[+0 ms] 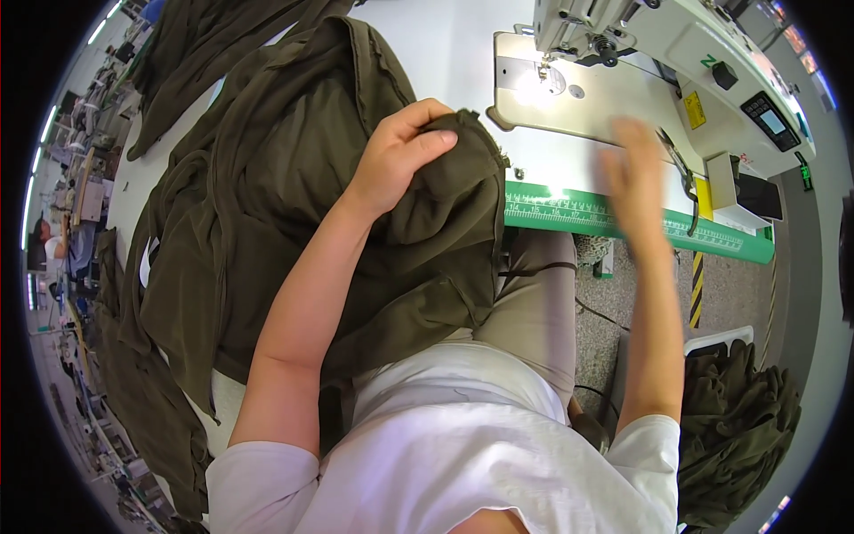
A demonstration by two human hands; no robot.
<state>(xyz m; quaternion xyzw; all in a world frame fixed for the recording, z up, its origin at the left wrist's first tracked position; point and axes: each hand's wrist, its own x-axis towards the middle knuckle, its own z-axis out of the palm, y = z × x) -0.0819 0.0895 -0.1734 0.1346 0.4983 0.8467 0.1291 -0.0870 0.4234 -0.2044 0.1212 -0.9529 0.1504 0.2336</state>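
Note:
A dark olive-green garment (pixel 285 151) spreads over the left of the white table and hangs down across my lap. My left hand (pixel 400 160) pinches it near a seamed edge, thumb on top, with a bunched fold below. My right hand (pixel 633 169), smeared by motion, is over the table's front edge, short of the sewing machine's metal bed plate (pixel 587 102). Its fingers cannot be made out, nor whether anything is in them. A pair of scissors (pixel 680 169) lies just right of that hand. The lit needle area (pixel 543 80) has no cloth under it.
The sewing machine (pixel 738 98) with its control panel fills the upper right. A green ruler strip (pixel 560 206) runs along the table's front edge. Beside a white box (pixel 743 191) lies the scissors' end. More olive cloth (pixel 738 418) is heaped in a bin at lower right.

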